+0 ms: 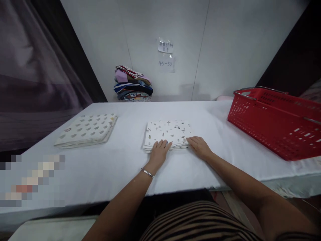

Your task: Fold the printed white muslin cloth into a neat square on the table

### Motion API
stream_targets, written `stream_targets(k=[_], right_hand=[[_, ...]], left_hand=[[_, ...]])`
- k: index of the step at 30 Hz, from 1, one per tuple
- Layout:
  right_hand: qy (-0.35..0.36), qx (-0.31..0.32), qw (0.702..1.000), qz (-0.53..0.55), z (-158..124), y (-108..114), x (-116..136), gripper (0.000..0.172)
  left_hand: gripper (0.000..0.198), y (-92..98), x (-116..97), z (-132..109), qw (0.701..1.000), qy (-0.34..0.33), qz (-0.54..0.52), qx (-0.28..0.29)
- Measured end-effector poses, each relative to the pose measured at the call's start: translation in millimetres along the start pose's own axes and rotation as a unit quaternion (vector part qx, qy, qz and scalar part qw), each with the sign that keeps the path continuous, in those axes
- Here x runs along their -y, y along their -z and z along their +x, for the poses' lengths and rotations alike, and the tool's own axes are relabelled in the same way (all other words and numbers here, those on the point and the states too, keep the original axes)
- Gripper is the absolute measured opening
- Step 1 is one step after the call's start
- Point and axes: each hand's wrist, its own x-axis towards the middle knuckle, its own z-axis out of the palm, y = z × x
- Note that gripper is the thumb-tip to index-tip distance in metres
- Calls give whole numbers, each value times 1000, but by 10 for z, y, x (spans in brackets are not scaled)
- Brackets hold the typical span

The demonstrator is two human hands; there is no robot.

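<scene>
A white folded cloth [167, 130] with a small scattered print lies flat on the white-covered table [130, 174] in front of me. My left hand [158, 151] rests on its near edge, left of the middle, fingers stretched out. At the near right corner, my right hand [200, 146] lies with its fingers extended over the fabric. Both palms face down, and neither hand grips anything I can see. To the left lies a second folded cloth [87, 130], cream with grey leaf-like shapes.
A red plastic basket [271, 124] with metal handles stands on the right side. Beyond the far edge, a pile of folded fabrics [132, 85] leans by the wall. Handwritten paper signs [165, 63] hang there. A blurred patch [32, 180] covers the left front.
</scene>
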Motion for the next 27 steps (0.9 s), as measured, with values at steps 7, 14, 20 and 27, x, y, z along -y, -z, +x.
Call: stream_targets(k=[7, 14, 20, 27], right_hand=[[-126, -9, 992, -9, -124, 65, -10, 36], [-203, -31, 978, 48, -195, 32, -31, 28], [-233, 9, 971, 51, -234, 53, -36, 28], [-227, 28, 971, 68, -289, 51, -52, 29]], left_hand=[[60, 5, -3, 14, 1000, 9, -20, -4], [57, -4, -30, 29, 1000, 16, -22, -15], [58, -4, -37, 27, 1000, 15, -19, -16], [56, -16, -44, 24, 1000, 20, -5, -4]])
